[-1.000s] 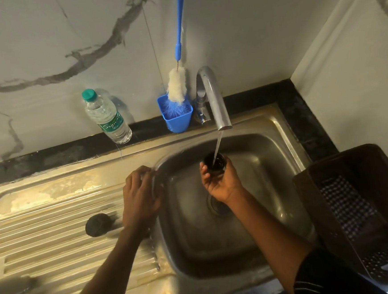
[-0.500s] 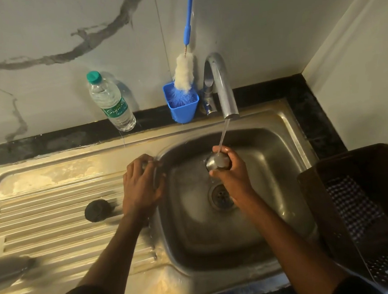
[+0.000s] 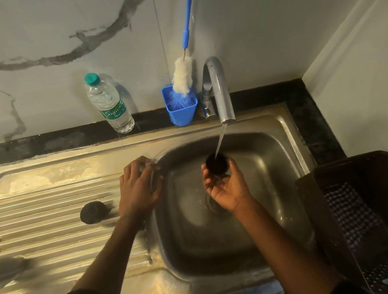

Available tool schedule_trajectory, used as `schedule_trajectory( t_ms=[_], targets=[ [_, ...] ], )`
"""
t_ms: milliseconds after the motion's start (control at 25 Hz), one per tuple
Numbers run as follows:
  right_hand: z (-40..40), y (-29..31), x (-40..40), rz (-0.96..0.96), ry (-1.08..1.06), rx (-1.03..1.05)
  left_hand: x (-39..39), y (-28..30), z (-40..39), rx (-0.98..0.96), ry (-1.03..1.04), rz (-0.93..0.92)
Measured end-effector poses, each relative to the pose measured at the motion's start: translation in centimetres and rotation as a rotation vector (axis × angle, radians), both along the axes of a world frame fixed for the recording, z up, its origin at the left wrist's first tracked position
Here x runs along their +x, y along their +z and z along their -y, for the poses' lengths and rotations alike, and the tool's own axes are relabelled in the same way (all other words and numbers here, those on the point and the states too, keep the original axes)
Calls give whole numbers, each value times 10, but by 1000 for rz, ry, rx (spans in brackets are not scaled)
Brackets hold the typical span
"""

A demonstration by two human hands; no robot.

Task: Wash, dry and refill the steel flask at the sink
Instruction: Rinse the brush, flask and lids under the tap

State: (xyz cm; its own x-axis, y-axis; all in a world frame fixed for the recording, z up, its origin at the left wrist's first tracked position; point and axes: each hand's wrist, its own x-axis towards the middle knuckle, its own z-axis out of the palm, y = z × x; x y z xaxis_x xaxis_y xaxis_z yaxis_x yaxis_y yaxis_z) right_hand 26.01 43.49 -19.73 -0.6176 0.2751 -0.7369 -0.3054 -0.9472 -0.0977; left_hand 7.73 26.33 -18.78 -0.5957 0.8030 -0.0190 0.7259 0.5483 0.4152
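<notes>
My right hand (image 3: 226, 188) holds a small round flask cup (image 3: 217, 164) over the sink basin (image 3: 271, 164), palm up, its dark opening facing up. Water from the tap (image 3: 221, 93) runs straight into it. My left hand (image 3: 138, 188) rests on the basin's left rim, fingers curled over the edge. The steel flask (image 3: 5, 270) lies blurred on the drainboard at the far left. A round black lid (image 3: 93, 212) sits on the drainboard (image 3: 42, 205) beside my left wrist.
A blue cup (image 3: 182, 113) with a long-handled bottle brush (image 3: 182, 75) stands behind the tap. A plastic water bottle (image 3: 110, 104) leans on the wall ledge. A dark basket (image 3: 308, 196) with a checked cloth (image 3: 349, 211) stands to the right of the sink.
My right hand turned the cup over under the stream: half a second ago its steel bottom faced up, now its opening faces up. My left hand stayed on the rim.
</notes>
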Motion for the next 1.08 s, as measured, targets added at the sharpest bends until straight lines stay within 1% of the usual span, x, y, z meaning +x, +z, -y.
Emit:
schedule_trajectory(
  t_ms=[80,120,240,280,400,600,640,680,800,840,880,920,960,1000,1080],
  targets=[
    [-6,-3,-6,-47,-106,-101,0,-1,0,-3,4,-4],
    [-6,-3,-9,-48,-93,-88,-1,-1,0,-2,6,-7],
    [1,-2,-6,24,60,-11,-1,-2,0,2,2,-7],
    [-1,-4,-4,46,74,-12,-1,-2,-1,2,5,-6],
    [-8,-10,-6,72,-2,-46,-1,-3,-1,-2,6,-12],
    [0,-5,-12,180,139,76,-1,-3,0,9,9,-7],
    [-1,-5,-12,219,141,157,-1,-3,0,9,9,-7],
    [-2,-6,-11,284,145,298,-1,-4,0,7,8,-6],
    [0,-5,-3,503,172,905,-2,-3,0,2,15,6],
    [1,-6,3,527,187,1068,-2,-3,0,7,14,7],
    [1,-7,9,515,196,1175,-2,-3,0,10,9,5],
    [-1,-7,12,494,197,1223,-2,-3,1,10,2,1],
    [-3,-5,12,449,168,1187,-2,-3,1,9,-1,-3],
    [-8,-2,6,387,104,1056,-2,-4,0,11,-2,-4],
    [-12,6,-9,223,-19,661,-2,-4,0,13,4,-2]
  ],
)
